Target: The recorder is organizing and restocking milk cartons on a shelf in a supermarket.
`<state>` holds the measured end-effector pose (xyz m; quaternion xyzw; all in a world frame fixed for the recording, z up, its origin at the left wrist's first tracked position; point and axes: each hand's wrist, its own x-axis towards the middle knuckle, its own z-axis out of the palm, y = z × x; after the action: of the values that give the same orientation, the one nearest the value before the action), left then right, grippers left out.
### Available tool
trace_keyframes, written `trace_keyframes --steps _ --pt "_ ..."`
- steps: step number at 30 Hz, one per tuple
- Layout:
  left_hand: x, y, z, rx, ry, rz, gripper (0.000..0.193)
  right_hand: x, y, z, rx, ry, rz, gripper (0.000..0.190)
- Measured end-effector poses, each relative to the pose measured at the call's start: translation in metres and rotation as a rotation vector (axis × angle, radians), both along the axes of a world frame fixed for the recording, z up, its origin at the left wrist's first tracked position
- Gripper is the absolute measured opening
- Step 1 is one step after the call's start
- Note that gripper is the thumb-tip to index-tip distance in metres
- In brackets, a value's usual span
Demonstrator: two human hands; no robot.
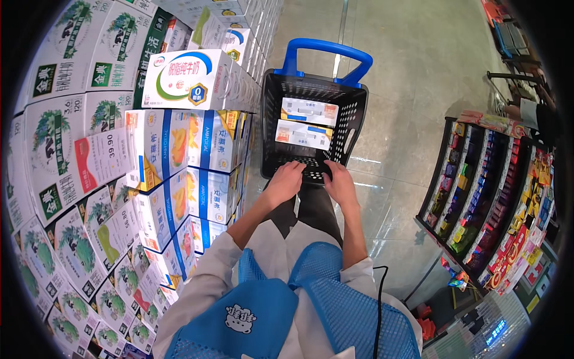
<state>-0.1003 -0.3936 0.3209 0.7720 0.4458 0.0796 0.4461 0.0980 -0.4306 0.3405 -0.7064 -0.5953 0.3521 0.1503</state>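
Observation:
In front of me stands a black perforated plastic shopping basket [357, 105] with a blue handle [331, 43] raised at its far end. Two white drink cartons [309, 111] with blue and gold markings lie inside, side by side. My left hand [287, 180] hovers over the basket's near end, fingers bent and holding nothing visible. Beside it, my right hand [339, 183] also appears empty, its thumb and fingers apart. Whether either hand touches the near rim cannot be told, since the hands partly cover it.
Stacked Ambrosial yogurt cartons [157, 148] rise close on my left, topped by a white milk carton [186, 80]. More milk cartons [49, 161] with price cards fill the far left. A candy rack [484, 197] stands right on the tiled floor [399, 58]. A person is partly visible beyond it.

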Motion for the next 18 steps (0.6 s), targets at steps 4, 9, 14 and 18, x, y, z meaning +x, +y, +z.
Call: trace_keyframes --steps 4,9,14,18 --pt "-0.006 0.025 -0.033 -0.001 0.046 0.001 0.035 -0.01 0.026 -0.035 -0.024 0.06 -0.016 0.036" --pt "-0.004 0.043 -0.085 -0.13 0.103 -0.046 0.036 -0.013 0.047 -0.098 -0.088 0.082 -0.003 0.039" --pt "0.004 0.04 -0.153 -0.058 0.015 -0.014 0.038 -0.014 0.052 -0.169 -0.184 0.095 -0.021 0.048" --pt "0.018 0.041 -0.209 -0.146 0.093 0.039 0.046 -0.008 0.052 -0.227 -0.232 0.109 -0.008 0.056"
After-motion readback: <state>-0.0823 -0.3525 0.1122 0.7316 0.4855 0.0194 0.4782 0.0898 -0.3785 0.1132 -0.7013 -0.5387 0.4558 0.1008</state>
